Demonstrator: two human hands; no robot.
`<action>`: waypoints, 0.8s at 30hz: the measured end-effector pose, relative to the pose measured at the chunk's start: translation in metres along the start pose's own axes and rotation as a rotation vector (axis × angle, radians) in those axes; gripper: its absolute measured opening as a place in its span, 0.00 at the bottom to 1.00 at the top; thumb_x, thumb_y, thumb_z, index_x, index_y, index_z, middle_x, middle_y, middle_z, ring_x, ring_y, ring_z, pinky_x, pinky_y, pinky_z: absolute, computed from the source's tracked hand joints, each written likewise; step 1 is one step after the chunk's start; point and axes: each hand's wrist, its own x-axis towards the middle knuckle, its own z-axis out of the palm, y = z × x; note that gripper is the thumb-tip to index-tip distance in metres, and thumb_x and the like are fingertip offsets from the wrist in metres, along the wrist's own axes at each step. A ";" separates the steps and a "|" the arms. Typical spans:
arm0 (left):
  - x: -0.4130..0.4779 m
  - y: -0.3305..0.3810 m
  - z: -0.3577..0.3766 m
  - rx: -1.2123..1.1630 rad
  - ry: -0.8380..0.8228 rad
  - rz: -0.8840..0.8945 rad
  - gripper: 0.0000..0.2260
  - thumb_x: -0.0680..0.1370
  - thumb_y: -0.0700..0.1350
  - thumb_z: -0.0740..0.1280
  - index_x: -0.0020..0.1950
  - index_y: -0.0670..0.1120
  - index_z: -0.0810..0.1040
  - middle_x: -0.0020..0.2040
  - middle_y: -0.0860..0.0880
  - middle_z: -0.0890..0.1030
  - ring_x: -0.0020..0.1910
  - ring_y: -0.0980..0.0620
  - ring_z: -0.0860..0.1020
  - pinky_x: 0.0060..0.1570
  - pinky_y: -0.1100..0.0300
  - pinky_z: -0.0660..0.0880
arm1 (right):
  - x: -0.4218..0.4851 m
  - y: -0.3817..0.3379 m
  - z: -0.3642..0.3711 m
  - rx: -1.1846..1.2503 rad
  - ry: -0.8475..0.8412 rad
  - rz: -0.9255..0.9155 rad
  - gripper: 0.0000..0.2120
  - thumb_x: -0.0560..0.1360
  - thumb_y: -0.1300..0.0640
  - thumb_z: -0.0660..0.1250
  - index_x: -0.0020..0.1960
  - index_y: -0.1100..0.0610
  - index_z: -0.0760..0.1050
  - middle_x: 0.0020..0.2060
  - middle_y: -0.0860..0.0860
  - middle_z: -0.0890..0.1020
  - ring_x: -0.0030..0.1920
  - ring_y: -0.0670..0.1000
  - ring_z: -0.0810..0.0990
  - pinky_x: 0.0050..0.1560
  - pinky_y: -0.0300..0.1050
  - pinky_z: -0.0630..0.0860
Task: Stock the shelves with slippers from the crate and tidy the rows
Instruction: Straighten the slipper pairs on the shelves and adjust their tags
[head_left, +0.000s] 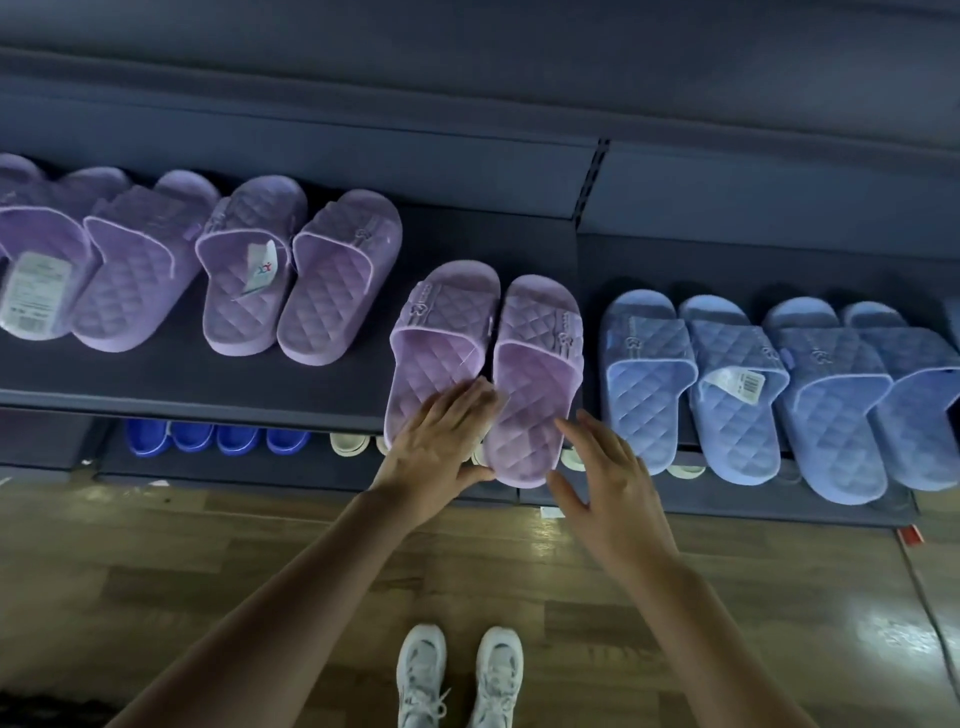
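Observation:
A pair of purple quilted slippers (535, 364) lies on the dark shelf (197, 379), heels hanging over its front edge. My left hand (441, 441) rests flat on the heel of the left slipper, fingers spread. My right hand (608, 478) is open just right of the right slipper's heel, fingertips close to its edge. More purple slippers (296, 275) line the shelf to the left, set further back. Blue slippers (737, 384) fill the right side. No crate is in view.
A lower shelf holds dark blue slippers (218, 436) and pale ones (350, 444). Below is a wooden floor (156, 571) with my white sneakers (460, 675). A red tag (911, 535) sticks out at the lower shelf's right end.

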 end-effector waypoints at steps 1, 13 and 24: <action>-0.002 -0.004 0.002 0.008 0.024 0.012 0.34 0.67 0.53 0.72 0.70 0.44 0.68 0.70 0.45 0.70 0.69 0.46 0.67 0.66 0.48 0.67 | 0.002 0.001 0.003 -0.005 -0.001 0.004 0.26 0.71 0.57 0.72 0.66 0.59 0.71 0.65 0.58 0.73 0.64 0.58 0.73 0.59 0.52 0.70; -0.008 -0.048 0.001 0.194 -0.025 0.073 0.30 0.81 0.61 0.43 0.74 0.42 0.60 0.74 0.44 0.62 0.74 0.49 0.59 0.72 0.52 0.52 | 0.028 0.014 0.043 -0.206 -0.109 -0.172 0.37 0.72 0.37 0.55 0.73 0.60 0.58 0.72 0.58 0.62 0.72 0.57 0.60 0.65 0.51 0.63; 0.008 -0.030 0.013 0.061 0.162 -0.111 0.28 0.82 0.56 0.43 0.71 0.38 0.66 0.70 0.41 0.68 0.71 0.46 0.63 0.73 0.52 0.51 | 0.029 0.010 0.053 -0.081 -0.109 -0.115 0.38 0.72 0.38 0.56 0.74 0.60 0.57 0.74 0.53 0.54 0.75 0.52 0.51 0.69 0.49 0.57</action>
